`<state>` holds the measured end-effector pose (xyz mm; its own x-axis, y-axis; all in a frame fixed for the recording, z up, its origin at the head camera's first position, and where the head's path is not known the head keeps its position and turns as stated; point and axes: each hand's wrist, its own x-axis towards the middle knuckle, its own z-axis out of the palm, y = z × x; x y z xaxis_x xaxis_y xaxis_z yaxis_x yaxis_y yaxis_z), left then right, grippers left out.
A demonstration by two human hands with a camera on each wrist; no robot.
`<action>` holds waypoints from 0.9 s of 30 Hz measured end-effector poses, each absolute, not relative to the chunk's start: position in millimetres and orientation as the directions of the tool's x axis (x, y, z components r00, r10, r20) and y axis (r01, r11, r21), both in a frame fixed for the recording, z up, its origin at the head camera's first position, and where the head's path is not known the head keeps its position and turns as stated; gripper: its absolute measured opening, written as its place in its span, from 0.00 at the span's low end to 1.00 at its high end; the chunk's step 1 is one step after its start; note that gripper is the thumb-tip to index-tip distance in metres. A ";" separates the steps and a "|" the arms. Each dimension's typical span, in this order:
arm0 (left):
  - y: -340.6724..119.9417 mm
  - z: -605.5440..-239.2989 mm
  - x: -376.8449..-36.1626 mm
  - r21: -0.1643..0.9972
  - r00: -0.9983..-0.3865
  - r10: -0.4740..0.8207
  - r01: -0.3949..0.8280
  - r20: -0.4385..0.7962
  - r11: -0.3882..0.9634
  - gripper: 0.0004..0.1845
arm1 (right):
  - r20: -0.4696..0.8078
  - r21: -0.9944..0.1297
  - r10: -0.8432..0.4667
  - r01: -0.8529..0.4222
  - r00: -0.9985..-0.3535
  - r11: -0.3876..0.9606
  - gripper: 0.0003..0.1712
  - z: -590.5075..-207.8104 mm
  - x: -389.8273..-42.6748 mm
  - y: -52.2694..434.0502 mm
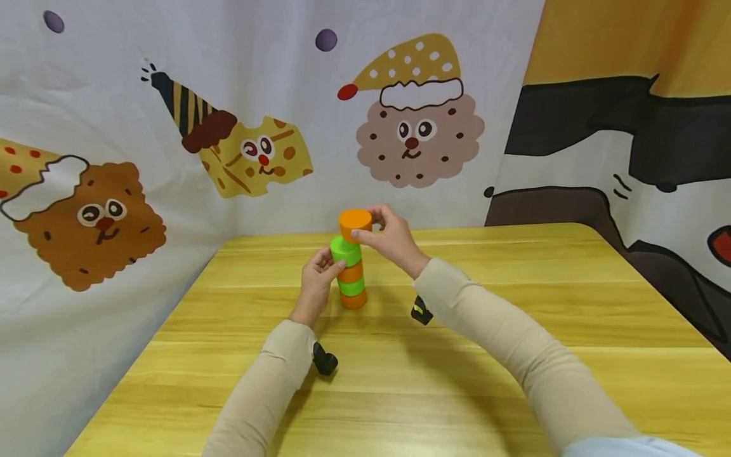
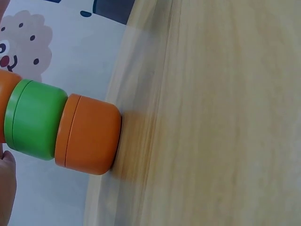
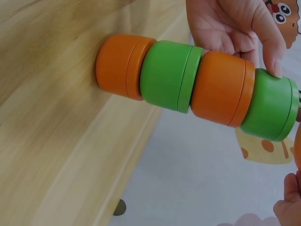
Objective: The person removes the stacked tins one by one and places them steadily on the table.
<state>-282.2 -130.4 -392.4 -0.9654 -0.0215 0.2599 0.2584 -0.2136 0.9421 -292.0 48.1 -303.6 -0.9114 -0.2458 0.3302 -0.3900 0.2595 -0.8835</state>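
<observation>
Cartoon-biscuit cloth hangs behind a yellow wooden surface (image 1: 514, 330), and near its far edge, about midway along, stands a stack of round tubs (image 1: 351, 279) alternating orange and green, four high. One more orange tub (image 1: 355, 223) is pinched in the right hand (image 1: 391, 241), fingers curled round its sides, just above and slightly off-centre over the top green tub (image 1: 345, 251). The left hand (image 1: 316, 279) has its grip on that green tub, thumb against its side, seemingly to steady the leaning tower.
</observation>
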 end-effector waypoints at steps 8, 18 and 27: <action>-130.0 -392.0 -283.7 0.942 -0.967 -0.033 0.253 0.252 -0.219 0.21 | 0.354 -0.894 -0.217 -0.397 -0.910 0.206 0.24 -307.2 -290.7 62.4; -128.2 -393.3 -280.1 0.946 -0.969 -0.061 0.247 0.239 -0.212 0.22 | 0.419 -0.883 -0.200 -0.449 -0.886 0.136 0.22 -331.8 -280.4 82.0; -128.5 -394.9 -280.2 0.937 -0.962 -0.059 0.272 0.266 -0.218 0.22 | 0.387 -0.894 -0.206 -0.421 -0.899 0.155 0.24 -350.3 -269.3 86.4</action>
